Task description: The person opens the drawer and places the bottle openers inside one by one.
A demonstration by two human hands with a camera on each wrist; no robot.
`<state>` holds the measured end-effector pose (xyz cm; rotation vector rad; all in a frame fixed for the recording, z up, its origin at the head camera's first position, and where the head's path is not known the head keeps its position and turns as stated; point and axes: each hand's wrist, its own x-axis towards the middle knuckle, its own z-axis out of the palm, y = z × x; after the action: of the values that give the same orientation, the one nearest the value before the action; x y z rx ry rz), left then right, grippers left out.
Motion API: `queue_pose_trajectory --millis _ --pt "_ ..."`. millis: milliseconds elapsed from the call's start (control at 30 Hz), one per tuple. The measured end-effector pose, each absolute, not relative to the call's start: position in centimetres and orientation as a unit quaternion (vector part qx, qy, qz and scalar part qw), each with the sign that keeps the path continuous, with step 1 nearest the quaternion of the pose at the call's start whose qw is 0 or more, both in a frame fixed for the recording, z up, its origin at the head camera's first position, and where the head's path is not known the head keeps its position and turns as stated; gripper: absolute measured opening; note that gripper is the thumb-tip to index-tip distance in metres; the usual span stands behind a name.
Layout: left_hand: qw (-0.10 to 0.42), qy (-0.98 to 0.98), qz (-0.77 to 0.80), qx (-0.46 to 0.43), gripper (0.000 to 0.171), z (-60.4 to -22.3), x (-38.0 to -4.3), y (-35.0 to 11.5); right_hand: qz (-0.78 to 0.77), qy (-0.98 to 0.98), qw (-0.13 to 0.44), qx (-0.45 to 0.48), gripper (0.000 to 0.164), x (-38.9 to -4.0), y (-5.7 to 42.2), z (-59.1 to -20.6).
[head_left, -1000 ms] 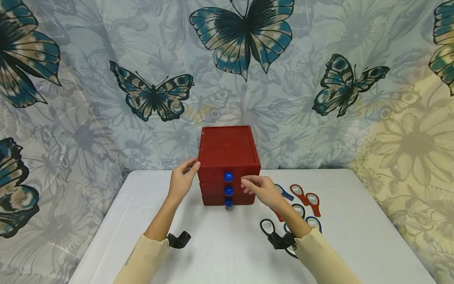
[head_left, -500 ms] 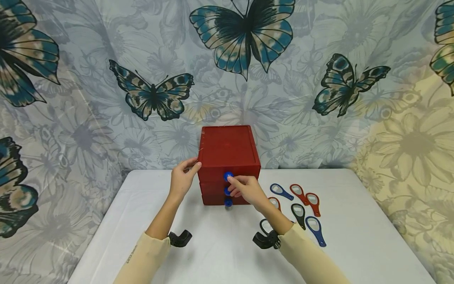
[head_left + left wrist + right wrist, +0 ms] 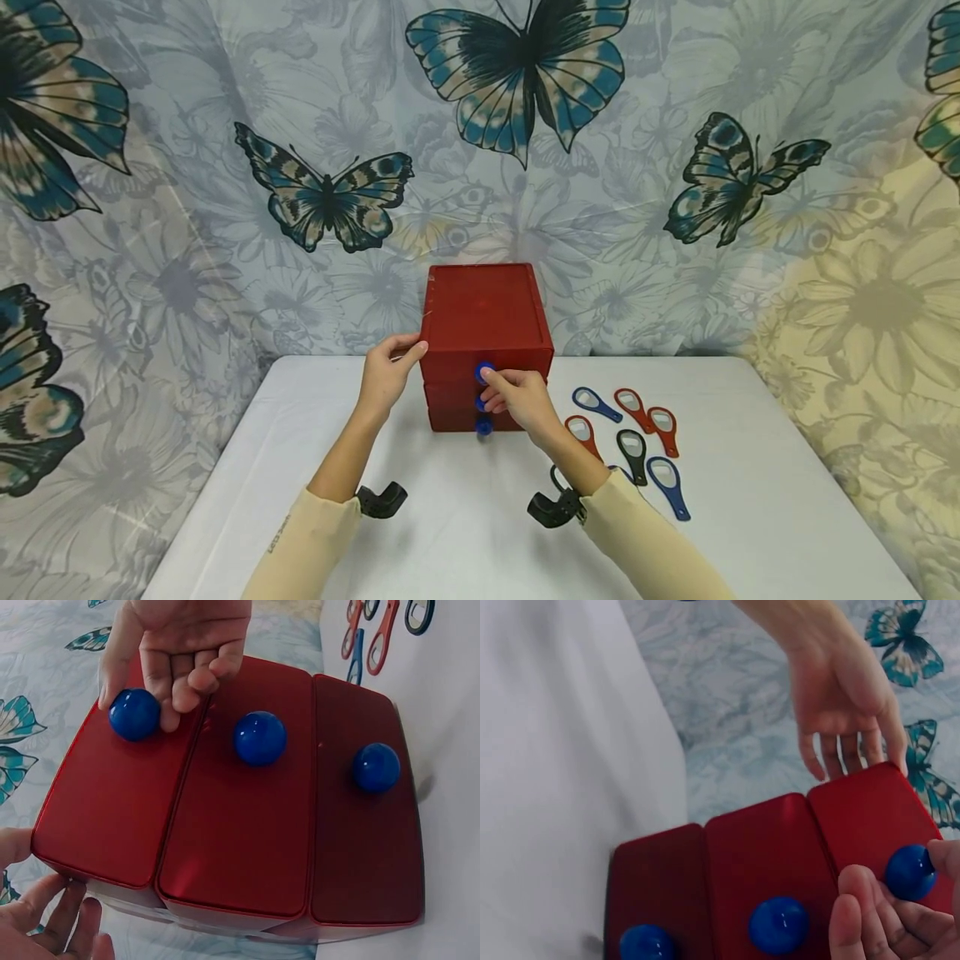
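Observation:
A small red cabinet (image 3: 483,304) with three stacked drawers stands on the white table. Each drawer front bears a round blue knob. My right hand (image 3: 528,402) pinches the top knob (image 3: 134,715) between thumb and forefinger, its other fingers loosely bent in front of the middle knob (image 3: 259,739). The bottom knob (image 3: 483,427) is untouched. At the upper left front corner of the cabinet rests my left hand (image 3: 385,382), thumb along the edge and fingers against the side wall. All three drawers look closed.
Several flat bottle openers in red (image 3: 663,431), blue (image 3: 667,487) and black (image 3: 632,455) lie right of the cabinet, some partly hidden by the right forearm. A butterfly-patterned cloth (image 3: 480,208) hangs behind the table (image 3: 442,542). Both wrists wear black camera mounts.
My right hand has moved left from beside the cabinet's right front and taken hold of the top knob. The left hand has stayed at the corner.

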<state>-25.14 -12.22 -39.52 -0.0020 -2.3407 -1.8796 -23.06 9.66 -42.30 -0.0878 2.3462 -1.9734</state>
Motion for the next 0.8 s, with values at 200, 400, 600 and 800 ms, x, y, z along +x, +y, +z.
queue_pose_trajectory --millis 200,400,600,800 --pt "0.069 -0.787 -0.613 0.002 0.042 -39.6 -25.3 -12.4 -0.646 0.762 0.031 -0.034 0.040 -22.0 9.7 -42.7" --pt "0.065 -0.782 -0.619 -0.004 0.041 -39.6 -25.2 -12.4 -0.646 0.762 0.017 -0.054 0.037 -20.2 9.8 -42.8" --pt "0.065 -0.781 -0.621 -0.008 0.039 -39.8 -25.3 -12.4 -0.638 0.767 0.009 -0.068 0.035 -17.6 9.9 -42.9" --pt "0.075 -0.779 -0.623 -0.012 0.038 -39.9 -25.3 -12.4 -0.633 0.772 -0.001 -0.053 0.031 -15.3 9.6 -43.1"
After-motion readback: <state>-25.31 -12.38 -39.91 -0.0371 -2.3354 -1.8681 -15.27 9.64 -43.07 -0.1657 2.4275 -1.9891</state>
